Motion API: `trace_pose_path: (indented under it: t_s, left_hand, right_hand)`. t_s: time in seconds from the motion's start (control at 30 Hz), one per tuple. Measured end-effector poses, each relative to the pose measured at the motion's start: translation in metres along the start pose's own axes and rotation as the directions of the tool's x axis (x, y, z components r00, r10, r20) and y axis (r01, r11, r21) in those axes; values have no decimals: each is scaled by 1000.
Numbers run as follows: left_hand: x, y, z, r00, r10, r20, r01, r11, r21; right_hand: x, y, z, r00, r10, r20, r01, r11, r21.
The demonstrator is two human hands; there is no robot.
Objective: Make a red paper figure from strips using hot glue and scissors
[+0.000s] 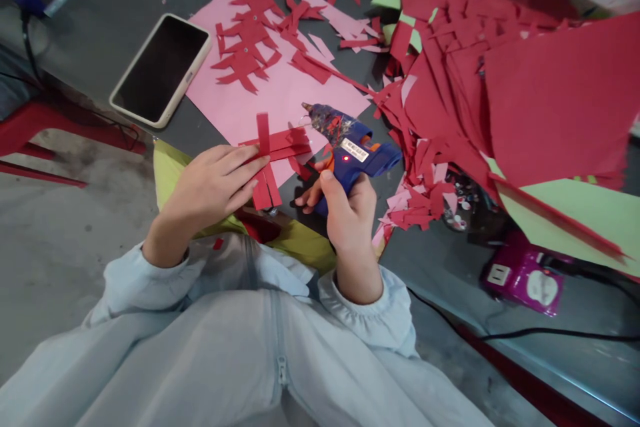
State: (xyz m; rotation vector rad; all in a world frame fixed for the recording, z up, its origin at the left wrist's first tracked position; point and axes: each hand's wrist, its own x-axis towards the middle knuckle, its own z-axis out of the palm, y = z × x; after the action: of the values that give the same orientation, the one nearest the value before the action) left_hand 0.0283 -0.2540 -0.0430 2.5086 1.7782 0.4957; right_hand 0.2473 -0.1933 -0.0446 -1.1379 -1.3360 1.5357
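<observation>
Crossed red paper strips (287, 144) lie over the near edge of a pink sheet (295, 87), by the table edge. My left hand (215, 177) holds these strips where they cross, its fingers laid over them and its thumb hidden from view. In my right hand (347, 203) is a blue glue gun (355, 150), gripped round the handle with a finger at the orange trigger. A red light glows on its side. The nozzle points up and left, just beyond the strips and apart from them. Scraps and glue cling to its front.
Cut red paper figures (250, 37) lie on the pink sheet. A phone (163, 70) rests to the left. Stacked red paper (560, 93) and scraps (420, 203) crowd the right, near a purple power socket (525, 277) with black cables. A red stool (65, 123) stands at left.
</observation>
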Motion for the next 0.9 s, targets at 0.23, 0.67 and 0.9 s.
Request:
trace_pose_path:
  t_s: [0.23, 0.67, 0.9]
  left_hand:
    - [-2, 7, -3, 997, 69, 28, -71, 991, 112]
    - [-5, 22, -5, 990, 140, -27, -135, 982, 134]
    - [-6, 21, -8, 985, 165, -43, -157, 977, 143]
  right_hand:
    - [-1, -9, 12, 998, -48, -43, 48, 999, 9]
    - [27, 5, 30, 996, -89, -30, 82, 979, -187]
    - [27, 6, 30, 997, -61, -40, 53, 983, -174]
